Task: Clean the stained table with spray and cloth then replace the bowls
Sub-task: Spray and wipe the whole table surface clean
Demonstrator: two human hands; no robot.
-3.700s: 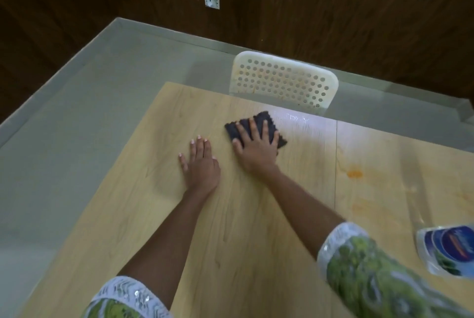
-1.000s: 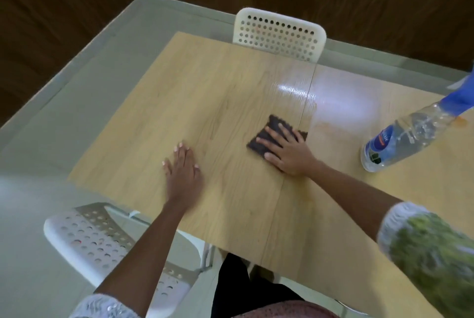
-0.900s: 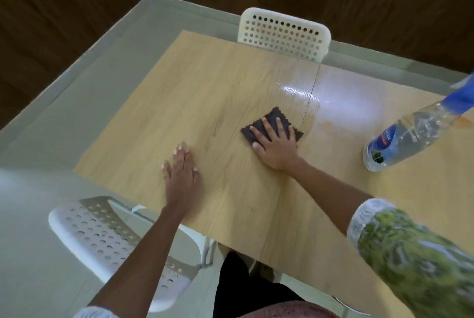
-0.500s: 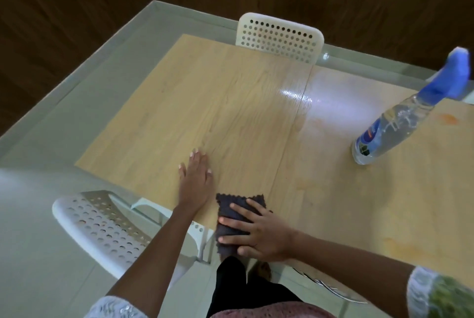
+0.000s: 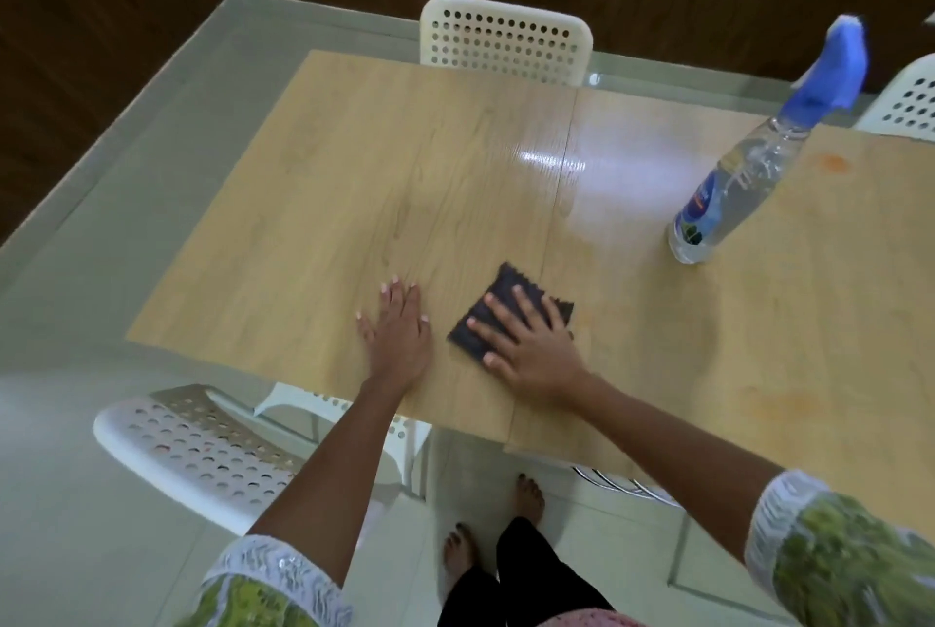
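Note:
A dark folded cloth [image 5: 506, 290] lies on the light wooden table [image 5: 354, 181] near its front edge. My right hand [image 5: 528, 345] presses flat on the cloth with straight, spread fingers. My left hand [image 5: 397, 335] rests flat on the bare wood just left of the cloth. A clear spray bottle [image 5: 738, 181] with a blue trigger head stands at the right. Orange stains [image 5: 832, 163] mark the table beyond the bottle, and fainter ones [image 5: 779, 403] show at the right front. No bowls are in view.
A white perforated chair [image 5: 506, 39] stands at the table's far side, another [image 5: 905, 105] at the far right. A third white chair [image 5: 202, 449] sits at the near left by my legs. My bare feet [image 5: 528, 495] stand on the grey floor.
My right hand has pushed the cloth from the table's front edge away from me, further onto the table. The left hand stays flat on the wood.

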